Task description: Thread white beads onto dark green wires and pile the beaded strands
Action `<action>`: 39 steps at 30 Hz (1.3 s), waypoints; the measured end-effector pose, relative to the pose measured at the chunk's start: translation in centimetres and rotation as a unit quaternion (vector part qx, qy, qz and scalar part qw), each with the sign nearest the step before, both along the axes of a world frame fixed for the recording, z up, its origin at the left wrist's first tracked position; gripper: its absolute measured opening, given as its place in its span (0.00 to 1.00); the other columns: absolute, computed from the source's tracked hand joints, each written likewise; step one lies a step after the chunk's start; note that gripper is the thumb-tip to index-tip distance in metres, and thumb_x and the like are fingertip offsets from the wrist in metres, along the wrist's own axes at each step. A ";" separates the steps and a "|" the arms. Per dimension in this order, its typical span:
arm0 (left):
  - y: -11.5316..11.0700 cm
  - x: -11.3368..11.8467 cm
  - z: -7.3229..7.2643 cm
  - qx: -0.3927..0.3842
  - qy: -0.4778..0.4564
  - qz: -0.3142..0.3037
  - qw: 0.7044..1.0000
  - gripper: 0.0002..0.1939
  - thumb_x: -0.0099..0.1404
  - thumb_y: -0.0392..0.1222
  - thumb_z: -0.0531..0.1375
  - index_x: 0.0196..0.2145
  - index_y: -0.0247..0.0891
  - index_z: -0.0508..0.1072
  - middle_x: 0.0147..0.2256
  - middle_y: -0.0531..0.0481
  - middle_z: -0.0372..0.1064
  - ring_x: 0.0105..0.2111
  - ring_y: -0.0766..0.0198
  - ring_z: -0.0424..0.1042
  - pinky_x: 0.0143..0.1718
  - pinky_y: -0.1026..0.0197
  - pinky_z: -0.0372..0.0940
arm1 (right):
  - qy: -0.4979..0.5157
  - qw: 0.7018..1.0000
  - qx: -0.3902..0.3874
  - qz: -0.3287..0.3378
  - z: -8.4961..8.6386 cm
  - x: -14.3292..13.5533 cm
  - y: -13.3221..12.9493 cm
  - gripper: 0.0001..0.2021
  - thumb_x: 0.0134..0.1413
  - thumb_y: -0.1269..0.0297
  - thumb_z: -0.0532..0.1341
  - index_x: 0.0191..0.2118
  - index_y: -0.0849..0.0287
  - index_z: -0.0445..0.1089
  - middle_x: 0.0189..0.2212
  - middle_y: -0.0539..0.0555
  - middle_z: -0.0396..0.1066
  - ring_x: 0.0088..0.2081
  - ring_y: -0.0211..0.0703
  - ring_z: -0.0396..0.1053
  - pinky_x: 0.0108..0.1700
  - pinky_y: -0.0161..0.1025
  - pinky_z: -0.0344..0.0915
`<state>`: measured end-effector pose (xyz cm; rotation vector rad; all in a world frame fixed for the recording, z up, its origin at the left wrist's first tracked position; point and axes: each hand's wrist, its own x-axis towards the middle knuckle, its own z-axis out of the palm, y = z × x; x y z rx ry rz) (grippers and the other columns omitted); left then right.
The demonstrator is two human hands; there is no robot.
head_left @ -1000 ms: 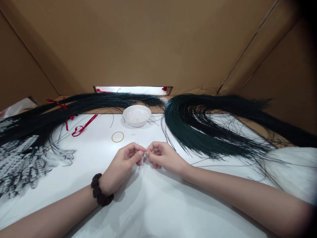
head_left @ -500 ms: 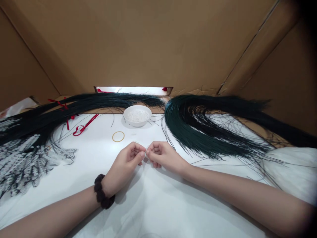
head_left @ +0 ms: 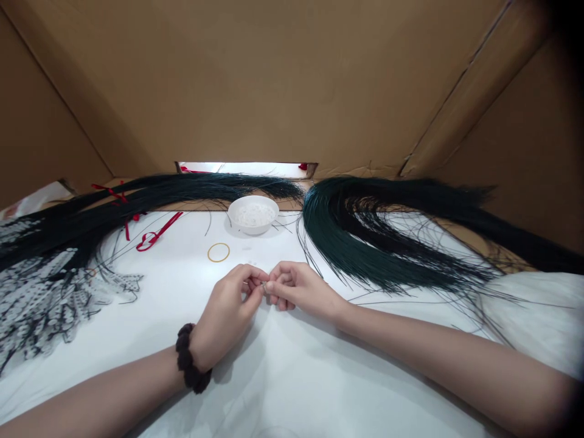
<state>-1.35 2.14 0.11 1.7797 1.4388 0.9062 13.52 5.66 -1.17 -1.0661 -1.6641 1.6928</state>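
My left hand (head_left: 235,304) and my right hand (head_left: 303,289) meet fingertip to fingertip over the white cloth, both pinched closed. Between them is something tiny that I cannot make out. Beyond my hands stands a white bowl (head_left: 253,215) holding small whitish pieces. A thin yellow ring (head_left: 218,252) lies flat, left of the bowl and past my left hand. To the right of the bowl curves a thick bundle of dark green strands (head_left: 365,255).
Dark strands (head_left: 155,191) with patterned white ends (head_left: 50,298) spread over the left side. A red ribbon (head_left: 159,231) lies near them. Cardboard walls (head_left: 255,79) with a slot rise behind. A white plastic bag (head_left: 538,310) sits at the right.
My left hand's thumb has shifted slightly, and its fingers have moved a little at the pinch. My right thumb has come forward towards the left fingertips.
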 end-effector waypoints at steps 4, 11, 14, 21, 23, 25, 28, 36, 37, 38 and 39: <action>-0.1 0.0 0.2 -0.015 -0.018 -0.007 1.000 0.06 0.59 0.38 0.50 0.33 0.37 0.66 0.30 0.50 0.67 0.30 0.64 0.66 0.33 0.62 0.60 | 0.010 1.000 0.006 -0.001 -0.1 0.0 -0.1 0.08 0.47 0.63 0.58 0.30 0.62 0.60 0.20 0.49 0.66 0.19 0.30 0.62 0.20 0.27 0.56; -0.3 0.0 0.1 -0.035 -0.056 -0.025 0.998 0.06 0.61 0.37 0.49 0.35 0.38 0.63 0.30 0.51 0.66 0.30 0.64 0.67 0.33 0.63 0.60 | 0.009 0.999 0.021 0.027 0.2 0.0 -0.3 0.08 0.46 0.63 0.58 0.29 0.63 0.62 0.18 0.49 0.65 0.19 0.30 0.61 0.22 0.28 0.58; -0.5 0.1 -0.1 -0.030 -0.046 -0.026 0.998 0.06 0.62 0.37 0.47 0.37 0.39 0.61 0.31 0.52 0.65 0.31 0.65 0.66 0.33 0.63 0.59 | 0.006 0.999 0.029 0.039 0.3 0.0 -0.3 0.07 0.45 0.64 0.58 0.28 0.63 0.62 0.17 0.48 0.64 0.19 0.31 0.60 0.22 0.29 0.59; -0.6 0.2 -0.6 0.017 0.011 0.023 1.000 0.06 0.64 0.39 0.44 0.39 0.40 0.57 0.34 0.51 0.59 0.33 0.64 0.61 0.36 0.62 0.56 | -0.002 0.999 0.030 0.033 0.5 0.1 -0.2 0.05 0.41 0.76 0.52 0.27 0.62 0.60 0.21 0.48 0.66 0.20 0.29 0.60 0.22 0.27 0.57; -0.6 0.3 -0.6 0.016 0.012 0.023 1.000 0.06 0.64 0.39 0.44 0.38 0.39 0.56 0.34 0.50 0.58 0.34 0.64 0.61 0.36 0.62 0.56 | -0.006 0.999 0.033 0.033 0.5 0.1 -0.2 0.07 0.40 0.77 0.52 0.28 0.62 0.62 0.22 0.49 0.67 0.20 0.28 0.60 0.23 0.27 0.57; -0.7 0.4 -0.5 0.015 0.017 0.021 1.000 0.06 0.64 0.39 0.43 0.38 0.39 0.56 0.34 0.50 0.59 0.34 0.64 0.61 0.36 0.61 0.57 | -0.004 0.999 0.033 0.029 0.5 0.0 -0.2 0.06 0.41 0.76 0.52 0.28 0.62 0.62 0.23 0.50 0.67 0.20 0.28 0.60 0.23 0.27 0.57; -0.5 0.2 -0.3 0.036 0.037 0.034 0.998 0.07 0.64 0.40 0.43 0.38 0.39 0.56 0.35 0.49 0.59 0.35 0.63 0.62 0.37 0.60 0.58 | 0.004 1.000 0.027 0.011 0.3 -0.1 -0.2 0.02 0.45 0.71 0.54 0.27 0.63 0.62 0.22 0.50 0.66 0.19 0.29 0.60 0.21 0.27 0.57; 2.6 -2.7 -0.9 0.107 0.254 0.082 0.958 0.10 0.61 0.38 0.47 0.40 0.35 0.59 0.38 0.44 0.60 0.40 0.56 0.63 0.40 0.54 0.60 | 0.000 1.000 0.016 -0.015 0.1 0.0 -0.1 0.04 0.46 0.68 0.55 0.27 0.62 0.63 0.21 0.49 0.65 0.18 0.28 0.60 0.19 0.26 0.55; 2.9 -2.8 -1.0 0.111 0.280 0.070 0.951 0.10 0.60 0.38 0.47 0.40 0.35 0.60 0.38 0.44 0.61 0.40 0.56 0.63 0.40 0.54 0.60 | 0.000 1.000 0.014 -0.016 0.1 0.0 -0.1 0.04 0.46 0.68 0.55 0.27 0.62 0.63 0.21 0.49 0.65 0.18 0.28 0.60 0.19 0.26 0.55; 3.1 -2.8 -1.0 0.116 0.304 0.060 0.944 0.09 0.60 0.37 0.47 0.39 0.35 0.61 0.38 0.44 0.61 0.41 0.55 0.63 0.40 0.54 0.60 | -0.001 1.000 0.013 -0.015 0.1 0.0 -0.1 0.03 0.46 0.68 0.55 0.27 0.62 0.63 0.21 0.49 0.65 0.18 0.28 0.60 0.19 0.26 0.55; 3.2 -2.7 -1.0 0.121 0.328 0.052 0.935 0.09 0.60 0.37 0.47 0.39 0.35 0.62 0.38 0.44 0.62 0.41 0.55 0.63 0.39 0.54 0.60 | -0.001 1.000 0.012 -0.014 0.1 0.0 -0.1 0.03 0.46 0.68 0.55 0.27 0.62 0.62 0.20 0.49 0.65 0.18 0.28 0.60 0.19 0.26 0.55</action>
